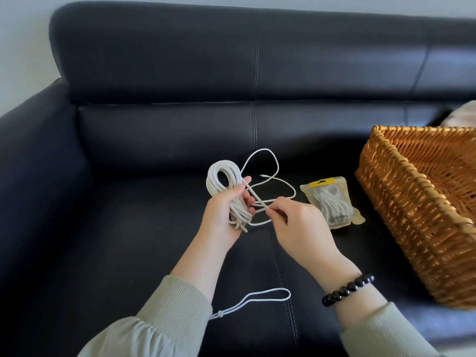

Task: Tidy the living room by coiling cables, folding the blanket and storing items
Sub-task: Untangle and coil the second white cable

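Nearest me, a white drawstring loop (260,296) lies by the left sleeve, well apart from the wicker basket (381,199). My left hand (224,207) curls its grip round the white cable coil (219,176), held over the sofa seat (144,202), well left of the basket. My right hand (298,222) pinches one loose strand just beside the coil. I judge the cable light, limp and springy. Its loops will slip unless clamped at the bundle's middle. The loose tail (273,155) lies between coil and basket, plug end free. A pouched cable (332,202) lies just beside the basket's left wall. Open seat spreads on the side of the coil away from the basket, whose rim is the one edge to clear.
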Demonstrator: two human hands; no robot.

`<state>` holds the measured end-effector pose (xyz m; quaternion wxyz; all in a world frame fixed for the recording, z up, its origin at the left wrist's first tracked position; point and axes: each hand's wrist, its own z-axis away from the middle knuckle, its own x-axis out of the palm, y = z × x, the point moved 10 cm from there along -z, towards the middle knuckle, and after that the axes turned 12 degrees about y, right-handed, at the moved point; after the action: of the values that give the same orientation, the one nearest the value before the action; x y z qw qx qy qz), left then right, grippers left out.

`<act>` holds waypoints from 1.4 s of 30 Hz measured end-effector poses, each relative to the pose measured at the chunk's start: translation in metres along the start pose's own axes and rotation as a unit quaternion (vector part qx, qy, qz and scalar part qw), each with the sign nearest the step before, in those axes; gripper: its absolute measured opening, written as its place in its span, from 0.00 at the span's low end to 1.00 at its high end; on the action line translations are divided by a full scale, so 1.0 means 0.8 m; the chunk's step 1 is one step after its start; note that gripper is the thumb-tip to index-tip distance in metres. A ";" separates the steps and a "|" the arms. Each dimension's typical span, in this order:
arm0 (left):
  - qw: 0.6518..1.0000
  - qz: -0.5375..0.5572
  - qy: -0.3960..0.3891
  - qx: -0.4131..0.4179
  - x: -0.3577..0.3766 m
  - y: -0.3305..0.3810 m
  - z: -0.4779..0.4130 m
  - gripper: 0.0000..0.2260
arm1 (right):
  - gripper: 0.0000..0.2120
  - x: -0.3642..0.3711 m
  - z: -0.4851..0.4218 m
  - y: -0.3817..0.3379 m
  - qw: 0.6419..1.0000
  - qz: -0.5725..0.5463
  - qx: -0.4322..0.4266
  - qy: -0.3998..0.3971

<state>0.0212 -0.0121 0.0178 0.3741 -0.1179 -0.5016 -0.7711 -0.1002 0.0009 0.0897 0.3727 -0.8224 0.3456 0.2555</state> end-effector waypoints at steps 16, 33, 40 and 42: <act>0.987 0.148 0.031 -0.053 -0.006 -0.010 -0.001 0.07 | 0.09 0.033 0.010 -0.013 0.992 0.053 -0.034 -0.113; 0.973 -0.093 0.168 0.129 -0.035 0.026 -0.007 0.09 | 0.12 0.042 0.019 -0.014 0.976 0.106 -0.053 -0.185; 0.906 -0.251 0.192 0.281 -0.023 0.047 0.013 0.08 | 0.12 0.048 0.026 -0.016 0.957 0.164 -0.056 -0.233; 0.888 -0.279 0.189 0.313 -0.018 0.052 0.018 0.07 | 0.11 0.047 0.027 -0.012 0.956 0.168 -0.039 -0.237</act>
<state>0.0577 -0.0024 0.0449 0.2489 0.2976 -0.6491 -0.6543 -0.0726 0.0083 0.0552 0.3628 -0.6822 0.3705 0.5156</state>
